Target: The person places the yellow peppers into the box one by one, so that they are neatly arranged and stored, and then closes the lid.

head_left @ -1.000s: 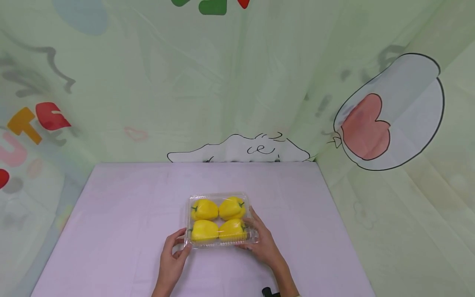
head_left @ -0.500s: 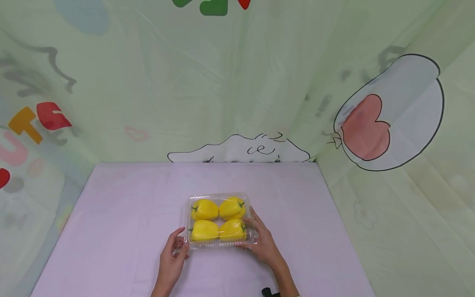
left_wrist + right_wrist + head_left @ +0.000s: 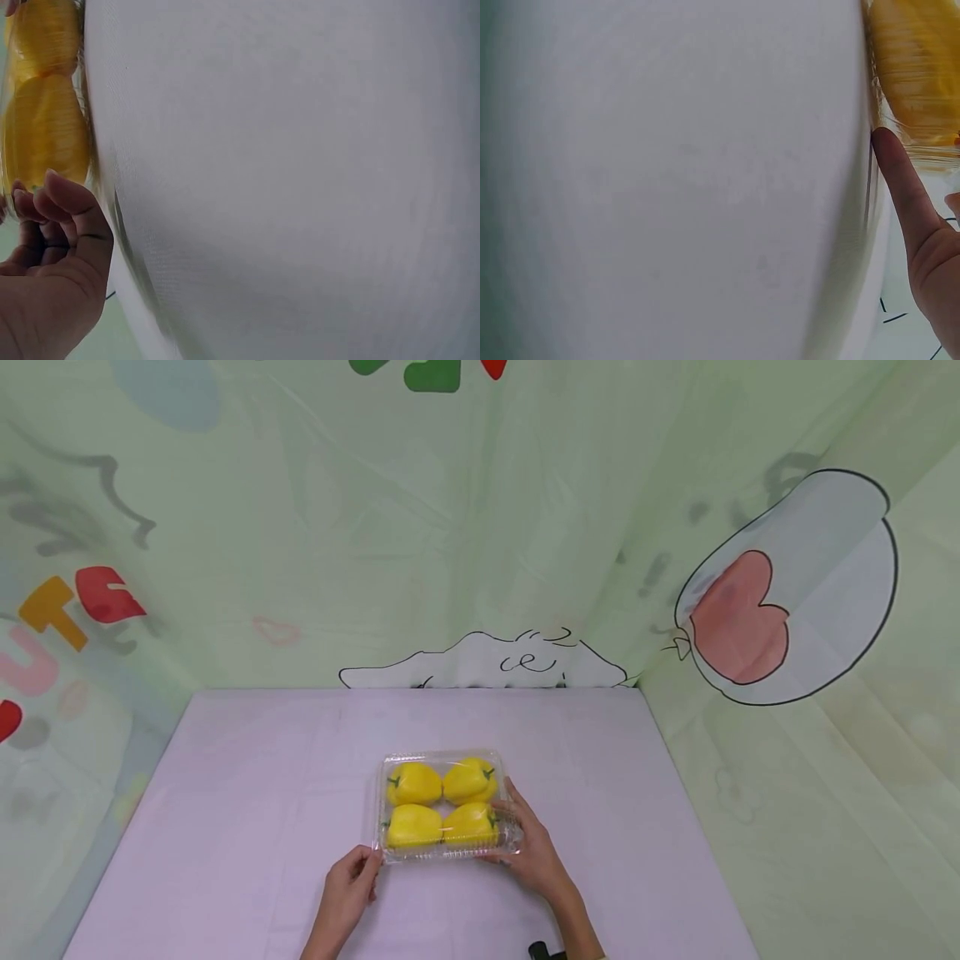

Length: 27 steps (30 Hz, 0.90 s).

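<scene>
A clear plastic clamshell box (image 3: 450, 852) sits near the middle of the table in the head view, its lid down over several yellow bell peppers (image 3: 414, 783) with green stems. My left hand (image 3: 348, 881) pinches the box's near left corner, thumb on the edge and the other fingers curled. In the left wrist view those bent fingers (image 3: 71, 196) meet the box's end beside a pepper (image 3: 46, 127). At the right side, my right hand (image 3: 534, 852) holds the box, with the thumb along the near edge. The right wrist view shows one straight digit (image 3: 904, 184) at the box's lower edge.
A pale lilac cloth covers the table (image 3: 262, 777). Printed curtains (image 3: 450, 527) hang behind it and along both sides. A small black object (image 3: 540, 950) shows at the bottom edge, beside the right forearm.
My left hand has eased off the box's left side, slid slightly nearer, and curled its fingers at the near left corner. The box and right hand stay in place.
</scene>
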Motion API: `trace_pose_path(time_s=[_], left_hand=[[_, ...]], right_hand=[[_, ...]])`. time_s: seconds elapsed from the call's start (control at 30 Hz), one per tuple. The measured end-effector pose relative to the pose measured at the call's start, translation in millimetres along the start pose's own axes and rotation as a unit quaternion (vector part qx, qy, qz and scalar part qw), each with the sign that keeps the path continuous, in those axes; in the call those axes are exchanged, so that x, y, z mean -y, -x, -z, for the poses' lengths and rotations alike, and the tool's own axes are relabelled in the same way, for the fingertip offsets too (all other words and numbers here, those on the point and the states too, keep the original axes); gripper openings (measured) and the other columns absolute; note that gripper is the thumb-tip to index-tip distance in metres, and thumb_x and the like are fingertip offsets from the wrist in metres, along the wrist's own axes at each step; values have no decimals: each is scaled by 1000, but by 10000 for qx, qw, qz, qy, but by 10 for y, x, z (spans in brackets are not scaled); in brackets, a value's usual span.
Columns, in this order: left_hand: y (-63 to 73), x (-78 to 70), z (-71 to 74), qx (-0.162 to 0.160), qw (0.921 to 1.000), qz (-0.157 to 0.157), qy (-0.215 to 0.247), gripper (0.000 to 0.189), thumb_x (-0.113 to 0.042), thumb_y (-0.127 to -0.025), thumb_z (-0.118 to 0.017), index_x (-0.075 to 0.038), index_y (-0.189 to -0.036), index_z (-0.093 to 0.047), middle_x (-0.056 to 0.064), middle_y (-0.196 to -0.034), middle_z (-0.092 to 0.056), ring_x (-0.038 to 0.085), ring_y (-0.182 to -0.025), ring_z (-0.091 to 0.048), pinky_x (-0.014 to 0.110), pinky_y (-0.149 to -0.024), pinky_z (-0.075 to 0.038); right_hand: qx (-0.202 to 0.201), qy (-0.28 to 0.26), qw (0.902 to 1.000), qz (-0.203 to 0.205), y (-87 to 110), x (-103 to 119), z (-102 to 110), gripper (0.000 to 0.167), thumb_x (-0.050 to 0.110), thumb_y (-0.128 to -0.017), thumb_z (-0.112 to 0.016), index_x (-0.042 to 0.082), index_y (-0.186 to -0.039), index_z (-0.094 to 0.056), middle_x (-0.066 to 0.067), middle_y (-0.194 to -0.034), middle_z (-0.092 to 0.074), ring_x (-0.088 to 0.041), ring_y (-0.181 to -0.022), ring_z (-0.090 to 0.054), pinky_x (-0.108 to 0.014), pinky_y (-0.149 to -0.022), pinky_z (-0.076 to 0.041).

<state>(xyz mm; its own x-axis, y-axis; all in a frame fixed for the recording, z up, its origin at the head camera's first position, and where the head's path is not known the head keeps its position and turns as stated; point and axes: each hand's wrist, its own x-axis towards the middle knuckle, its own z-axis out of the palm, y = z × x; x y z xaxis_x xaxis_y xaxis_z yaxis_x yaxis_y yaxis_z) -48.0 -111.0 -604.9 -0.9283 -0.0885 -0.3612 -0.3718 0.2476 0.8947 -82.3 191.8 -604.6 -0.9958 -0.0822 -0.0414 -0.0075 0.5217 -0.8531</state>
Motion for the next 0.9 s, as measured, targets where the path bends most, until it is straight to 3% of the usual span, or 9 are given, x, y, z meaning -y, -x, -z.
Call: trace_pose_path(time_s=[0.4,0.5,0.7,0.9], left_hand=[[-10,-10,27,169,9998,-54,-93,24,-19,-107,-56,1,-96,-63,-3,-66,-49,10,-55,-50,21,-48,-44],[-13,-12,20,166,9998,-71,15,23,-18,-107,-57,2,-97,-63,-3,-66,-49,10,-55,-50,21,-48,-45],[-4,-13,1,113,9999,-32,-62,21,-17,-106,-58,1,-96,-63,-4,-64,-48,10,-53,-49,20,-47,-42],[-2,-12,-2,50,9998,-43,-201,22,-19,-105,-59,1,-96,-65,-5,-62,-48,9,-53,-49,20,-48,-41]], right_hand=[[-30,-175,9998,53,7,-4,-13,84,27,-67,-99,24,-140,-60,0,-178,-26,-32,-165,-24,-54,-133,-24],[-22,-272,9996,38,0,-7,-11,98,26,-67,-99,20,-153,-51,-2,-178,-25,-34,-165,-24,-57,-133,-24],[71,-264,9990,-366,6,-16,4,128,32,-71,-99,13,-169,-18,-19,-171,-37,-46,-152,-44,-68,-124,-38],[549,-245,9956,-715,18,14,85,130,38,-72,-99,12,-169,-17,-22,-169,-39,-46,-156,-39,-69,-126,-33]])
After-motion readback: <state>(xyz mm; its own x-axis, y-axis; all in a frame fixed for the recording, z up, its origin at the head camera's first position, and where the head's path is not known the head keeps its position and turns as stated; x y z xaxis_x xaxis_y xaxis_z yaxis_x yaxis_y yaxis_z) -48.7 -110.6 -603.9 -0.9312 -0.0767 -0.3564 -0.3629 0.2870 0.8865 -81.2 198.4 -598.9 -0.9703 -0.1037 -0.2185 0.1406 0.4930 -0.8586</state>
